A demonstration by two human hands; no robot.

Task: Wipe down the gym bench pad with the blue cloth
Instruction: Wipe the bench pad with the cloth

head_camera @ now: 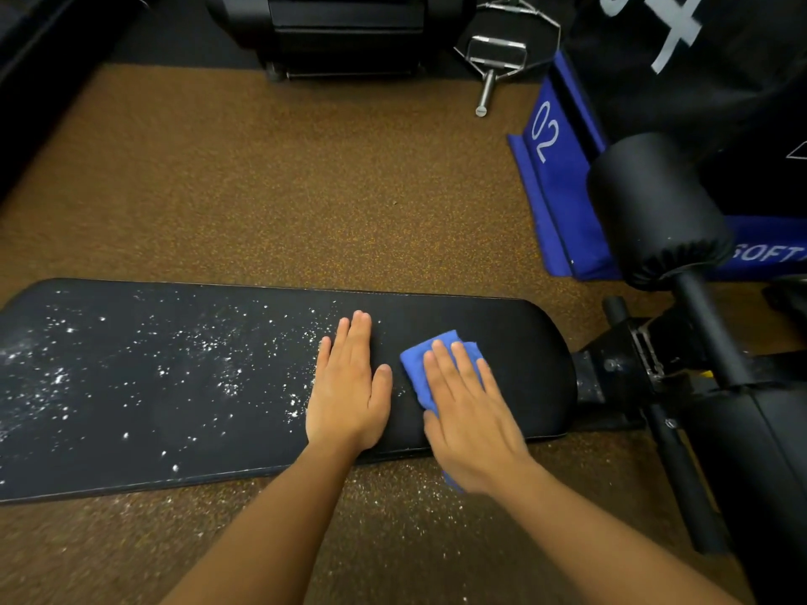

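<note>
Your right hand [469, 423] covers most of the blue cloth [419, 364]; only its far end and a scrap below your wrist show, so you cannot tell how it is folded. The bench pad [174, 386] runs off the left edge of the picture, its left end unseen, and your left hand [349, 395] hides the pad beneath it. The foam roller [655, 203] blocks part of the blue soft box [554, 189], whose lettering is cut at the right edge. The metal cable handle [498, 58] is partly cropped at the top.
</note>
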